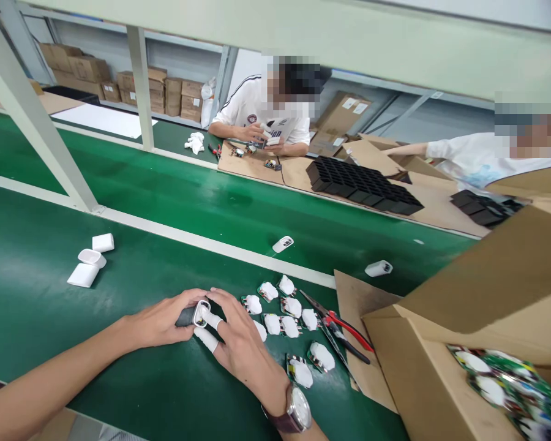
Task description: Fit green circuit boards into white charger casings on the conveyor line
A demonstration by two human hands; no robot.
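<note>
- bare left forearm [59,367] nearest. where does the housing [185,316] point?
- it's between the hands, long axis running across, open end toward the right hand [245,346].
- its look?
- dark grey side, rounded white rim. left hand [165,321] pinches it; right's fingers, white-sleeved, meet the opening, whether gripping i can't tell.

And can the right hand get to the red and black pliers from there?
Probably yes: the right hand is close, with only low, white-topped circuit boards between it and the pliers. It would likely have to leave the white-rimmed piece first.
</note>
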